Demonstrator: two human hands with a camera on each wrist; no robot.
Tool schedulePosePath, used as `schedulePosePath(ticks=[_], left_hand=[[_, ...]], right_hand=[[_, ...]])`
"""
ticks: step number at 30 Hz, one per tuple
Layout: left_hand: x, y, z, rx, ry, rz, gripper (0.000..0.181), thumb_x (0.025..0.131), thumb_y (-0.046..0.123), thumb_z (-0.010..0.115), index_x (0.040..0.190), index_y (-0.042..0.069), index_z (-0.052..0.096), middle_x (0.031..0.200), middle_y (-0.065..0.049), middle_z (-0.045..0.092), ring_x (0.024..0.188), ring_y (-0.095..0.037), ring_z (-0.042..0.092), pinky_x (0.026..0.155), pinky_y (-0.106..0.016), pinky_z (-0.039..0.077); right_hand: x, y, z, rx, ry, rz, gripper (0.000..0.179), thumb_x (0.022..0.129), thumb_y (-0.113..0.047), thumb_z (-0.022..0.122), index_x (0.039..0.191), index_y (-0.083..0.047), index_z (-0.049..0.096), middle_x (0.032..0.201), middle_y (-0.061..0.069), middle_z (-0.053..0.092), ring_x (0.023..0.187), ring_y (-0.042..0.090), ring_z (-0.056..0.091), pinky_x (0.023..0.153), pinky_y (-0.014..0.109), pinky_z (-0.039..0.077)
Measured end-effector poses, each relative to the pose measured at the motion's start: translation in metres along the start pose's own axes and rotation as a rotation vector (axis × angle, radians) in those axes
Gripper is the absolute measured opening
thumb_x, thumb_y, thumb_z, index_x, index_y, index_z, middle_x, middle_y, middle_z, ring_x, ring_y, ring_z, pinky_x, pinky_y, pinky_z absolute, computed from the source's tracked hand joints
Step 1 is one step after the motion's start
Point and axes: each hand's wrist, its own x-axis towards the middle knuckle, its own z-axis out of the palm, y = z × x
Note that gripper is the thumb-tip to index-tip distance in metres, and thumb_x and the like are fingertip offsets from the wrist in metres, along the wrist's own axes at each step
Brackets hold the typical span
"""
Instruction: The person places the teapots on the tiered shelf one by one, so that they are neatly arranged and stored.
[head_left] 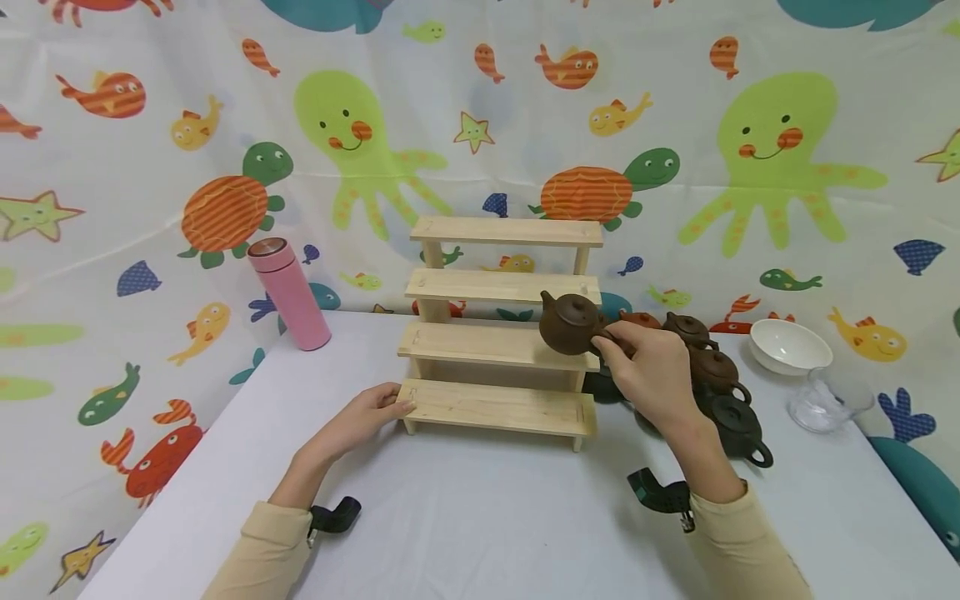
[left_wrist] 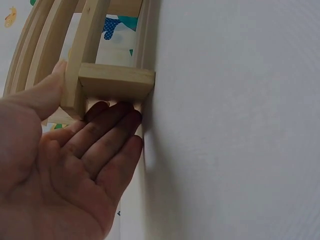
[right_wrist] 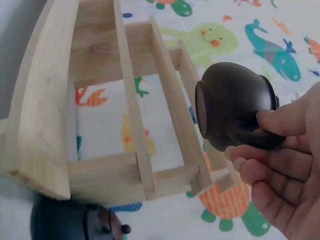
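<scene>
My right hand (head_left: 651,371) pinches a small dark brown clay teapot (head_left: 567,325) by its handle. The teapot is held up in front of the right part of a four-tier wooden display stand (head_left: 495,400), spout to the left. In the right wrist view, the thumb and fingertips meet at the teapot's handle (right_wrist: 255,139); its flat base faces the stand. My left hand (head_left: 369,414) grips the left end of the stand's lowest tier. In the left wrist view, the thumb lies on the board (left_wrist: 75,65) and the fingers reach against its end and leg.
Several brown and black teapots (head_left: 738,425) stand close together right of the stand, partly hidden by my right arm. A white bowl (head_left: 790,347) and a clear glass vessel (head_left: 827,402) are at the far right. A pink thermos (head_left: 291,296) stands back left before a patterned cloth.
</scene>
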Motion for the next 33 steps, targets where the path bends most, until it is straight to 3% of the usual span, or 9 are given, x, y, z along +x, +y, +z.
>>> schedulePosePath(ticks=[4,10,14,19,29,33], left_hand=[[0.001,-0.001,0.001,-0.001,0.006,-0.007,0.05,0.097,0.045,0.061,0.129,0.007,0.059,0.113,-0.005,0.065,0.104,-0.018,0.052,0.087,-0.032,0.043],[0.005,-0.001,0.005,-0.027,-0.004,0.016,0.042,0.097,0.044,0.062,0.119,0.008,0.061,0.101,-0.004,0.062,0.095,-0.017,0.05,0.077,-0.03,0.04],[0.003,0.001,0.006,-0.033,0.0,0.018,0.039,0.097,0.043,0.062,0.114,0.009,0.061,0.098,-0.003,0.061,0.093,-0.017,0.05,0.075,-0.03,0.04],[0.002,0.002,0.007,-0.056,0.001,0.035,0.036,0.099,0.039,0.061,0.118,0.008,0.061,0.104,-0.004,0.064,0.099,-0.017,0.052,0.085,-0.032,0.042],[-0.001,0.001,0.004,-0.056,0.004,0.007,0.04,0.097,0.044,0.062,0.118,0.009,0.061,0.101,-0.004,0.063,0.096,-0.017,0.051,0.081,-0.032,0.041],[0.0,0.0,0.003,-0.051,0.009,0.0,0.044,0.096,0.044,0.063,0.122,0.009,0.06,0.104,-0.004,0.065,0.098,-0.017,0.052,0.083,-0.032,0.042]], right_hand=[[0.007,-0.005,0.005,0.015,0.015,-0.013,0.003,0.087,-0.014,0.075,0.086,-0.011,0.076,0.058,-0.001,0.06,0.051,0.006,0.044,0.051,0.026,0.036],[0.023,-0.01,0.016,0.032,0.008,-0.029,0.011,0.089,-0.015,0.074,0.078,-0.011,0.073,0.053,-0.001,0.056,0.049,0.009,0.042,0.05,0.028,0.033],[0.037,-0.014,0.026,0.043,-0.01,-0.046,0.01,0.089,-0.016,0.073,0.083,-0.01,0.074,0.057,0.002,0.06,0.05,0.012,0.046,0.051,0.028,0.034],[0.054,-0.023,0.036,0.045,-0.036,-0.079,0.011,0.091,-0.018,0.071,0.084,-0.01,0.075,0.057,0.004,0.061,0.049,0.013,0.047,0.049,0.028,0.033],[0.084,-0.041,0.054,0.074,-0.035,-0.121,0.022,0.094,-0.018,0.068,0.075,-0.009,0.07,0.055,0.005,0.057,0.047,0.014,0.044,0.049,0.029,0.031],[0.098,-0.046,0.058,0.096,-0.035,-0.094,0.021,0.095,-0.019,0.066,0.078,-0.008,0.073,0.055,0.007,0.058,0.046,0.017,0.043,0.047,0.03,0.027]])
